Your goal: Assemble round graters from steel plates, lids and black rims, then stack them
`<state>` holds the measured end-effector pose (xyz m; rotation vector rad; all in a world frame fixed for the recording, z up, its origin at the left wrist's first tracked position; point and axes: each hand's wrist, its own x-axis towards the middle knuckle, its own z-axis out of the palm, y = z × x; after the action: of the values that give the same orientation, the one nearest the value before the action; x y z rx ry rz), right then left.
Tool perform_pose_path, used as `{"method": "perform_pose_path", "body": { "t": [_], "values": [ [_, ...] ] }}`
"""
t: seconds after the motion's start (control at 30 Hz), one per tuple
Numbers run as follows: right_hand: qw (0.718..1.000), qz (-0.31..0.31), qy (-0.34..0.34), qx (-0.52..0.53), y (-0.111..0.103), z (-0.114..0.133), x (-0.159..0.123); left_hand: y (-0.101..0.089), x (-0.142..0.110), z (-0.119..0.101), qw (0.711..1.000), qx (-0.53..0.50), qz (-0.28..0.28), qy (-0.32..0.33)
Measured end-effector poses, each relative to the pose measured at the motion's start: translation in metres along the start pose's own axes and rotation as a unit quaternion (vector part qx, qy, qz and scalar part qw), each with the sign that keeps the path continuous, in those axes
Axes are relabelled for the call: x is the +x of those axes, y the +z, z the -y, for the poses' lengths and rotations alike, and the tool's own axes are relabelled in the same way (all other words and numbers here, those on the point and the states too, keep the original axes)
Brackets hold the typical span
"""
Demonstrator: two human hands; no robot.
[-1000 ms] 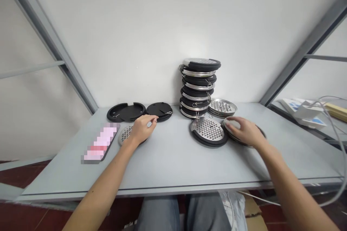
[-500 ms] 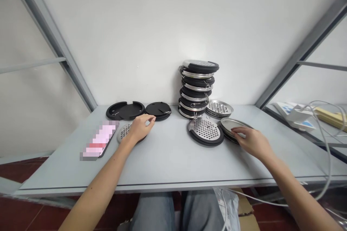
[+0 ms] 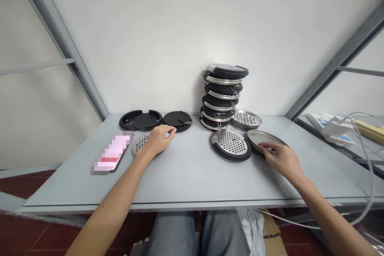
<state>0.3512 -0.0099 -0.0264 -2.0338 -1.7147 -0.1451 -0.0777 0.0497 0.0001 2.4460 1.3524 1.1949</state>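
My left hand (image 3: 159, 142) is above a round grater plate (image 3: 139, 144) at the left of the table and hides much of it. Its fingertips are pinched together, and anything small between them does not show. My right hand (image 3: 280, 158) has its thumb and fingers closed at the near rim of a round metal disc (image 3: 264, 137), plain side up, on a low stack. Left of that stack lies a round grater (image 3: 232, 143) with a black rim around part of its edge.
Behind stands a tall stack of black-rimmed graters (image 3: 220, 100) with wire clips. Grater plates (image 3: 246, 119) lie beside it. Black round holders (image 3: 147, 121) and a black disc (image 3: 177, 119) rest along the wall. A phone (image 3: 115, 152) lies left; cables (image 3: 364, 160) hang right.
The view has shifted slightly, so most things appear a little further right. Both hands stay at nearly the same places, with the right fingers still at the metal disc's rim.
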Motion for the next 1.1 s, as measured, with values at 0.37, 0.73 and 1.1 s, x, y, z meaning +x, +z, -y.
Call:
{"method": "perform_pose_path", "body": {
  "t": [0.37,0.73,1.1],
  "values": [
    [0.997,-0.039,-0.051,-0.034,0.001,0.002,-0.006,0.003,0.0,0.002,1.0,-0.016,0.027,0.001],
    [0.983,-0.177,-0.017,-0.049,-0.022,0.008,0.005,0.004,-0.001,0.001,1.0,-0.004,0.022,0.008],
    [0.904,-0.304,-0.24,0.18,-0.047,0.105,-0.005,0.003,-0.001,0.0,1.0,-0.002,0.005,0.0]
  ]
}}
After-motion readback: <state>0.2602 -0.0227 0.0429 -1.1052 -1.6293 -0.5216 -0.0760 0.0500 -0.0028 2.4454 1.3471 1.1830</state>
